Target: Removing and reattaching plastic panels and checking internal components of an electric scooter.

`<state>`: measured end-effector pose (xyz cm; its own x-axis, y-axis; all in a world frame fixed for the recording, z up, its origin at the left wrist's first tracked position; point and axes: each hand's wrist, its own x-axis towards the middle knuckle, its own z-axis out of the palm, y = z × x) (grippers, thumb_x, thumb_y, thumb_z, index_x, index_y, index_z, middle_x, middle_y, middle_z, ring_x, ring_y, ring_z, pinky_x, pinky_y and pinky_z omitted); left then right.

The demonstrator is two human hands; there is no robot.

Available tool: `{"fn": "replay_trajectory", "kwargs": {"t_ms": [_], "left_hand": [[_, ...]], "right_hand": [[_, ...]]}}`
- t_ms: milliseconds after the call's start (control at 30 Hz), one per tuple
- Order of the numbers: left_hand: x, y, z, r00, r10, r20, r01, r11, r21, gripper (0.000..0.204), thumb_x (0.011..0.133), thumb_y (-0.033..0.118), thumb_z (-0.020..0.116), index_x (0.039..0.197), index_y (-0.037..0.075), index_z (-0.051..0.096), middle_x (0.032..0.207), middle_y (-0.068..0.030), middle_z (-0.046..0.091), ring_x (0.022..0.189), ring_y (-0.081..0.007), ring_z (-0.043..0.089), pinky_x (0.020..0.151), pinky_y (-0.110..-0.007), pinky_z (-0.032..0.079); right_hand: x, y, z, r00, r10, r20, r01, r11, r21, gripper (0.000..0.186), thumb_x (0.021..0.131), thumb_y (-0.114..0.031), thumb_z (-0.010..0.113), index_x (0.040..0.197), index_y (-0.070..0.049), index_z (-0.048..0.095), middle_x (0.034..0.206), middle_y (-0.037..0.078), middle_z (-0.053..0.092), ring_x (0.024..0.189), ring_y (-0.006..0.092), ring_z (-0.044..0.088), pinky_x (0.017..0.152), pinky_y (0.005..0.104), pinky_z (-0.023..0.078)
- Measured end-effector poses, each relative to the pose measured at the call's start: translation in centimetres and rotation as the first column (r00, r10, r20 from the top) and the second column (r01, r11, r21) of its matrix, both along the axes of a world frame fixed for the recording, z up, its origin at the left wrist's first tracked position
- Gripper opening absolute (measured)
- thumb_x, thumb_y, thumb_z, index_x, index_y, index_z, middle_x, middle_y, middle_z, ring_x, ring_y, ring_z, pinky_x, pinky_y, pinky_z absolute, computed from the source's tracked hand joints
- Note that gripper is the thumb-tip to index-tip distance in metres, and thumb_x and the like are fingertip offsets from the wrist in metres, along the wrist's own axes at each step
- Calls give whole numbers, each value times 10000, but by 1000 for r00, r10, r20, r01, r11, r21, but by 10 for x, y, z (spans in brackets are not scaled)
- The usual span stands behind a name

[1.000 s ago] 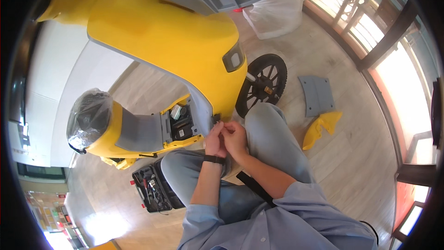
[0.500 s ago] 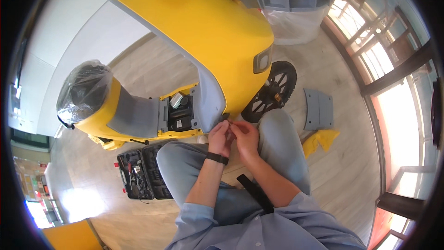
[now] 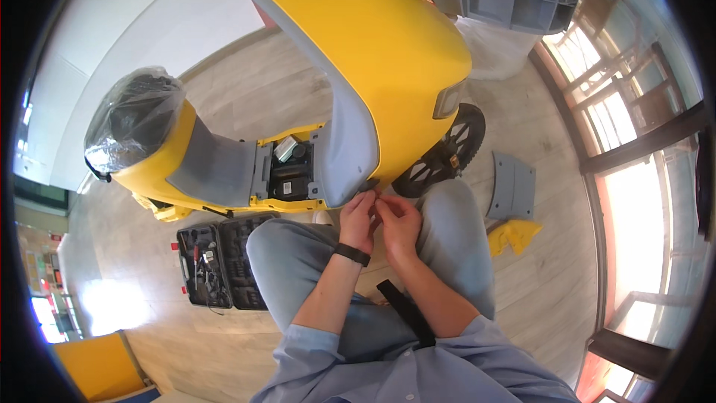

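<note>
- The person's left hand (image 3: 359, 221) is half closed, thumb and fingers bent together at the tips; whether it grips anything small cannot be told.
- The right hand (image 3: 400, 227) is likewise curled, its fingertips meeting or nearly meeting those of the left; what may be pinched between them is hidden.
- Both hands are just beside the lower edge of a glossy yellow motor scooter with grey plastic inner panels (image 3: 358, 37), which stands in front of the person, its front wheel to the right.
- A small dark part (image 3: 371, 185) shows at that edge, right by the fingertips.
- The scooter's footboard has an open rectangular compartment with black parts inside (image 3: 316, 180), left of the hands.
- Farther left, the dark seat wrapped in clear plastic film (image 3: 138, 119) tops the rear.
- A black spoked front wheel (image 3: 456, 151) is beyond the person's right knee.
- On the floor to the right lie a grey curved plastic panel (image 3: 512, 186) and, near it, an irregular yellow plastic piece (image 3: 516, 236).
- A black hinged tool case (image 3: 242, 261) lies open by the left knee.
</note>
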<state>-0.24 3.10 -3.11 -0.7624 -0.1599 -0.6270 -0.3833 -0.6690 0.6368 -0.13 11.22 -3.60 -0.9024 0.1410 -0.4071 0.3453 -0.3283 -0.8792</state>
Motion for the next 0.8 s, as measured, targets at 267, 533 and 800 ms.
{"fn": "replay_trajectory", "kwargs": {"t_ms": [267, 533, 800], "left_hand": [[1, -1, 3, 999, -31, -21, 31, 1000, 1, 256, 897, 202, 595, 1094, 41, 618, 972, -12, 610, 886, -117, 566, 720, -277, 455], [-2, 5, 1, 999, 3, -33, -3, 1000, -1, 243, 872, 188, 629, 1060, 36, 620, 933, -26, 610, 846, -137, 579, 695, -292, 470], [-7, 5, 0, 996, 77, 39, -80, 993, 83, 130, 859, 131, 641, 961, 53, 619, 858, -6, 595, 808, -132, 562, 707, -276, 453]], "right_hand": [[1, -4, -4, 997, -41, -67, 42, 999, 19, 148, 807, -72, 684, 926, 4, 642, 845, 67, 655, 778, 127, 601, 694, 250, 467], [1, -8, -13, 988, -64, -140, 81, 990, 117, 137, 797, -39, 691, 909, 5, 627, 836, 66, 656, 745, 120, 606, 668, 249, 481], [-2, -8, -16, 968, -16, -250, 86, 959, 270, 183, 791, -60, 706, 886, -27, 553, 766, 24, 596, 671, 111, 565, 632, 254, 475]]}}
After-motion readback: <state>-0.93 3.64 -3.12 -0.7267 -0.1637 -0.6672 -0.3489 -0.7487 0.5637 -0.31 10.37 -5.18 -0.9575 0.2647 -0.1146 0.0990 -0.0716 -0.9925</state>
